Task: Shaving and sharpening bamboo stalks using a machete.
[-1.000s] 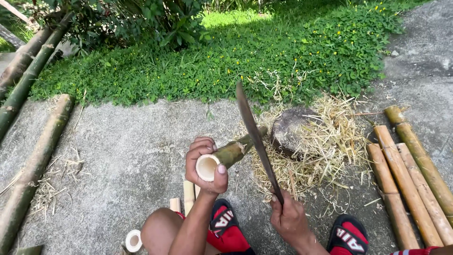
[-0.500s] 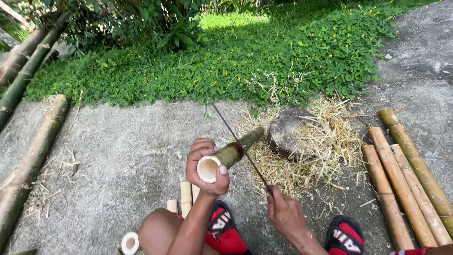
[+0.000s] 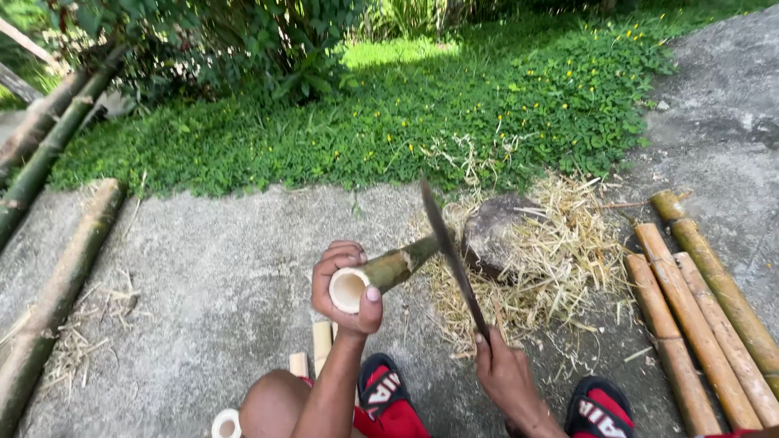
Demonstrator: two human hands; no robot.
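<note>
Clamped with the left hand [image 3: 345,288] around the hollow near end of the bamboo piece [image 3: 398,266], thumb across the rim. Pointing toward 2 o'clock, far end propped on the dark block [image 3: 499,231]. Closed with the right hand [image 3: 507,377], at 5 o'clock from the bamboo, on the handle of a long knife [image 3: 450,251], blade slanting up to 11 o'clock and crossing the bamboo at mid-length. Judged as a cutting or shaving stroke on the stem, edge at or just above the skin. Calls next for a steady grip and fingers well behind the blade's line. Beyond: straw-like shavings [image 3: 560,259] around the block, bamboo poles [image 3: 690,324] at 3 o'clock, short offcuts [image 3: 322,341] at 6.
</note>
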